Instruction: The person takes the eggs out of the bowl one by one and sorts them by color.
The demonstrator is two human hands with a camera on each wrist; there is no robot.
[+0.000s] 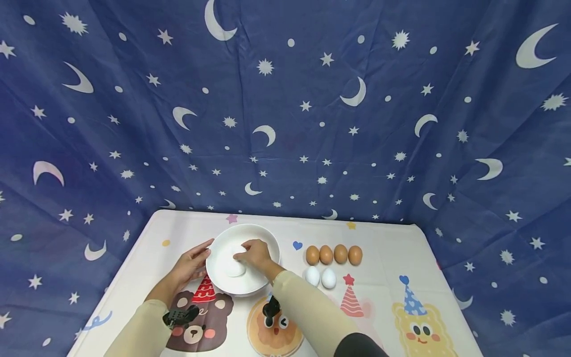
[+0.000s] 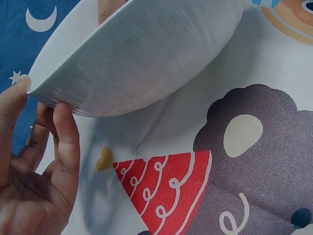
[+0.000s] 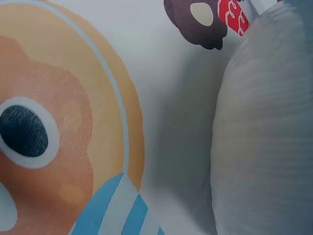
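A white bowl (image 1: 264, 237) stands on the table's left part. My left hand (image 1: 191, 265) grips its left rim; in the left wrist view the thumb (image 2: 17, 95) lies at the rim's edge and bent fingers (image 2: 66, 127) support the wall from beneath. My right hand (image 1: 256, 255) reaches down inside the bowl over its right side, fingers bent and pointing left. Close below those fingertips a pale rounded white patch (image 1: 234, 269) shows on the bowl's inside. Whether the right hand pinches something white, I cannot tell. The right wrist view shows only the bowl's outer wall (image 3: 266, 132) and the tablecloth.
Right of the bowl, several brown eggs (image 1: 340, 254) lie in a row, with two white eggs (image 1: 328, 278) in front, partly beside my right sleeve (image 1: 308, 307). A printed tablecloth (image 1: 392, 267) covers the table. Behind it hangs a blue curtain (image 1: 290, 188) with moons and stars.
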